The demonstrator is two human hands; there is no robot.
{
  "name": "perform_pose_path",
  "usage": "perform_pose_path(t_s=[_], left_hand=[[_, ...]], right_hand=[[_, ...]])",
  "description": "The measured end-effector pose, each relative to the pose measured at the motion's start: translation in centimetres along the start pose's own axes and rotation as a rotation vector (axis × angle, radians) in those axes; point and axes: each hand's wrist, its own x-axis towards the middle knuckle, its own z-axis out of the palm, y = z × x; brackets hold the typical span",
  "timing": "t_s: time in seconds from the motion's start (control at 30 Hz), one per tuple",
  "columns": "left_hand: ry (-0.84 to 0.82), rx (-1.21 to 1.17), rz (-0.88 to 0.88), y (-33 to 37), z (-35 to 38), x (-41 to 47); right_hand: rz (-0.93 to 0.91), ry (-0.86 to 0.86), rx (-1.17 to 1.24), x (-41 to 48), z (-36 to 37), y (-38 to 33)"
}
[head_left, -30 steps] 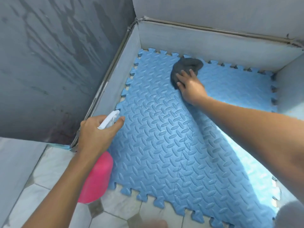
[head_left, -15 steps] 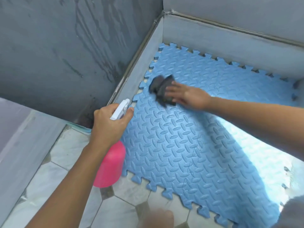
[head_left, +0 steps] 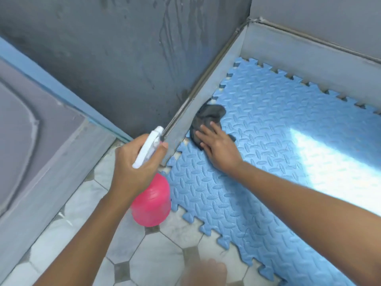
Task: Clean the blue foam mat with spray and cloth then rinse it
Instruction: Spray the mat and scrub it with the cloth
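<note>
The dark grey cloth (head_left: 208, 116) is pressed onto the blue foam mat (head_left: 268, 131) by the straight, spread fingers of the right hand (head_left: 219, 149), just beside the grey curb (head_left: 206, 100). The spray bottle (head_left: 151, 200), with a white head and a pink body, is gripped at the neck by the curled left hand (head_left: 134, 166), at the mat's left edge. The mat is laid flat on the tiled floor (head_left: 156, 261) in the curbed corner. Diamond-plate embossing, toothed edges and a bright light patch are visible on it.

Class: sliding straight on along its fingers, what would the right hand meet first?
Probably the low grey wall edging the blue foam mat, just past the dark grey cloth under the right hand.
</note>
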Motion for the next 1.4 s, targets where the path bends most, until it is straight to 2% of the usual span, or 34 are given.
perform_pose_path(t_s=[0.23,0.37,0.43,0.53,0.63,0.7,0.77,0.87,0.93,1.03,1.13,1.2,1.23,1.33,1.4], left_hand=[[0.124,0.067,0.014,-1.3,-3.9,-2.1],[0.331,0.022,-0.081,-4.3,-6.5,-1.3],[0.449,-0.022,-0.13,-5.9,-7.9,-0.3],[0.507,-0.025,-0.162,-8.2,-8.8,1.6],[0.512,0.008,-0.158,-10.1,-9.0,2.4],[0.514,0.053,-0.137,-9.9,-9.3,2.3],[0.431,0.07,-0.142,-9.3,-9.9,1.9],[0.228,0.06,-0.207,-9.2,-11.7,1.1],[0.153,0.028,-0.215,-9.1,-13.2,0.6],[0.19,0.078,-0.159,-6.1,-13.9,-0.1],[0.353,0.255,0.07,-0.3,-13.1,-0.4],[0.426,0.28,0.24,4.5,-12.1,-0.1],[0.402,0.265,0.308,7.1,-11.5,0.1],[0.17,0.244,0.479,14.8,-9.5,0.7],[0.074,0.275,0.604,19.6,-8.7,2.3]], right_hand=[[-0.563,-0.243,0.029,-7.6,2.9,-4.9],[-0.683,-0.311,-0.032,-5.4,0.7,-0.6],[-0.601,-0.296,-0.082,-3.2,-0.9,2.8],[-0.213,-0.186,-0.094,0.8,-3.1,6.9],[0.2,-0.059,-0.041,3.4,-3.8,7.9],[0.313,-0.008,-0.041,3.5,-2.9,6.7],[0.281,0.029,-0.085,2.5,-1.7,4.9],[0.112,0.062,-0.154,0.6,-0.1,2.5],[-0.002,0.057,-0.172,-0.7,0.5,1.2],[-0.126,-0.011,-0.169,-2.8,0.6,-0.1],[-0.168,-0.081,-0.079,-3.6,-0.3,-0.1],[-0.147,-0.19,0.012,-3.3,-1.9,0.1],[-0.11,-0.24,0.072,-3.0,-3.2,0.0],[0.087,-0.249,0.323,-1.7,-8.2,-0.9],[0.219,-0.212,0.478,-0.5,-12.4,-1.4]])
